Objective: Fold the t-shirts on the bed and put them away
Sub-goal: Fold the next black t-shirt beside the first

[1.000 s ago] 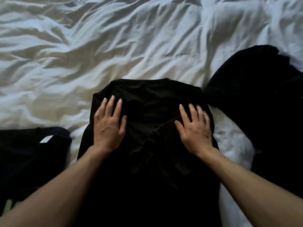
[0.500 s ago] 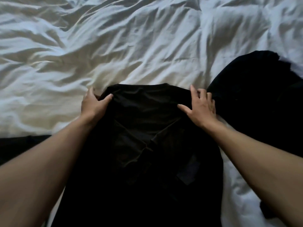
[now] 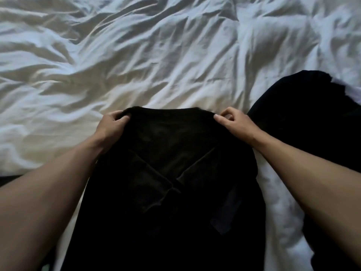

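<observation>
Left hand (image 3: 112,127) and right hand (image 3: 233,122) each pinch far corner of black t-shirt (image 3: 172,173), flat on white duvet (image 3: 156,55), sleeves tucked inward; likely grip for lengthwise fold. Another dark garment (image 3: 312,124) lies right.

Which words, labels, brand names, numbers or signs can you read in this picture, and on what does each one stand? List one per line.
None: no readable text shows anywhere.
Black t-shirt gripped at its far corners by the left hand and the right hand: no print or tag visible.
Second dark garment to the right: no lettering visible.
White bedding: plain.
</observation>
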